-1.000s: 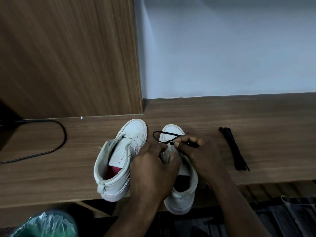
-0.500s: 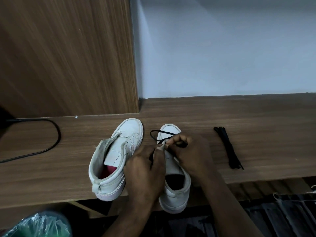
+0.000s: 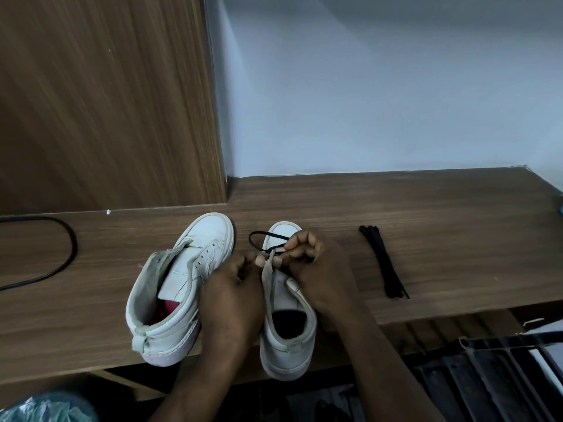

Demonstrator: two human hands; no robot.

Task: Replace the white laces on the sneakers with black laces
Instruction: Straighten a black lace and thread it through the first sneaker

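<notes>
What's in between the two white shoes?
In the head view, the left hand fills the gap between the left shoe and the right shoe. Near the toes there is a loop of black lace.

1. From where I stand, this looks like a room in someone's home, probably a bedroom or study corner.
2. A long brown wood-grain laminate desk (image 3: 426, 208) runs along a plain pale blue-grey painted wall (image 3: 380, 86).
3. A tall brown wood-grain cupboard panel (image 3: 106, 102) rises at the desk's left end.
4. A thin black cable (image 3: 72, 245) loops loosely across the desk.
5. A pair of worn white high-top sneakers (image 3: 189, 269) sits on the desk, and a crumpled translucent green plastic bag (image 3: 45, 406) lies below its near edge.
</notes>
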